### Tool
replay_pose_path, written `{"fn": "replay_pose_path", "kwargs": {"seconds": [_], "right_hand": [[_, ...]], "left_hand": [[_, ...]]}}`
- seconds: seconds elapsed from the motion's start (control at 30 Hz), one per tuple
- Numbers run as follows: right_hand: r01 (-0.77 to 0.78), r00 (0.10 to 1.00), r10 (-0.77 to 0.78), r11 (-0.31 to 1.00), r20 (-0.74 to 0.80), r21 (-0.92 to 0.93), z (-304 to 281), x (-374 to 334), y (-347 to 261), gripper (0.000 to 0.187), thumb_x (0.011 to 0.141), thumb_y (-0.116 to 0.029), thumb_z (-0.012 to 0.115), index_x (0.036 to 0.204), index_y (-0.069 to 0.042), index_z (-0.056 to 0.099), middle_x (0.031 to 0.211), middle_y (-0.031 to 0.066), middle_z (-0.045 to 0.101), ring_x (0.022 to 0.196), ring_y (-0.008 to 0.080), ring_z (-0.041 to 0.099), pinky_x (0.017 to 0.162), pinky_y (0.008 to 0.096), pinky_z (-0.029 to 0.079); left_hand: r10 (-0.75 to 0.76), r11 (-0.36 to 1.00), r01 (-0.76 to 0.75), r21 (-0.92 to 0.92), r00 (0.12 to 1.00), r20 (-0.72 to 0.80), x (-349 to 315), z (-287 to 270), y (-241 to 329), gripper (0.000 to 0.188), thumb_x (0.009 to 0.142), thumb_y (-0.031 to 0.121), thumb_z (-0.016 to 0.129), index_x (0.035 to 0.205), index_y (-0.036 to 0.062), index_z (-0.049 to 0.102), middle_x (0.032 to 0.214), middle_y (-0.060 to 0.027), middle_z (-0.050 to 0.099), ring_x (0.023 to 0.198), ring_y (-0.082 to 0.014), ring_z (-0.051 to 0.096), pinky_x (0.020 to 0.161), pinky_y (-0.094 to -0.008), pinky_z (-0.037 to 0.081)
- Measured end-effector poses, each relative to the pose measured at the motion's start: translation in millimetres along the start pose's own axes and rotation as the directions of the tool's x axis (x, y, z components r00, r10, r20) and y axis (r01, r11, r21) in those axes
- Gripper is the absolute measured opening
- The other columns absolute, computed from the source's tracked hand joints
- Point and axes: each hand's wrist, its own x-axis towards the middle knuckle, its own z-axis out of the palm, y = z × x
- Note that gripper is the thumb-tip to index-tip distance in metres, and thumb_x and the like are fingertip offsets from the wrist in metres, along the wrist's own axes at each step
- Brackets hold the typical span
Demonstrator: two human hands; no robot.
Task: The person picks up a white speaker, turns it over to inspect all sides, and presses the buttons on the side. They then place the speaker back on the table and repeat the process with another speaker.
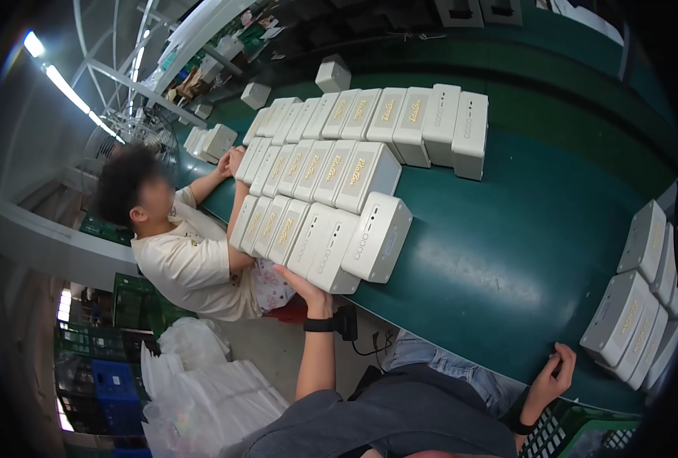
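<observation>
White box-shaped devices, which look like speakers, stand in three rows on the green bench; several have gold lettering, others show buttons and ports. My left hand (305, 289) lies against the near side of the front row (313, 243), holding nothing; some of its fingers are hidden by the boxes. At that row's right end, one device (378, 237) sits turned with its buttons and ports showing. My right hand (552, 375) rests at the bench's near edge, fingers loosely bent and apart, with nothing in it. More white devices (621, 320) stand stacked to its right.
The green bench top (484, 259) stretches between the rows and the right-hand stack. A co-worker (190, 252) sits at the left with hands by the far boxes. Clear plastic bags (201, 389) lie lower left; a green crate (575, 435) stands below my right hand.
</observation>
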Motion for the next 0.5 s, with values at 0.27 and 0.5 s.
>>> {"fn": "replay_pose_path", "kwargs": {"seconds": [0.27,0.5], "right_hand": [[0.117,0.993,-0.118,0.990,0.003,-0.080,-3,-1,5,0.014,0.088,0.007,0.047,0.093,0.005,0.060,0.094,0.0112,0.059,0.076,0.0178,0.056,0.064,0.0244,0.043],[-0.166,0.985,0.144,0.943,0.096,0.287,5,9,-1,0.014,0.090,0.004,0.047,0.095,0.002,0.060,0.099,0.0079,0.060,0.075,0.0113,0.056,0.063,0.0212,0.042]], "left_hand": [[0.019,0.998,-0.022,-0.054,0.999,-0.040,3,0,-7,0.072,0.097,0.058,0.021,0.143,0.0021,0.026,0.145,-0.0120,0.035,0.127,-0.0259,0.041,0.105,-0.0347,0.032],[0.157,0.972,-0.143,0.189,0.986,-0.063,19,-39,-15,0.071,0.098,0.055,0.027,0.146,0.0036,0.018,0.150,-0.0141,0.024,0.137,-0.0245,0.026,0.112,-0.0351,0.018]]}}
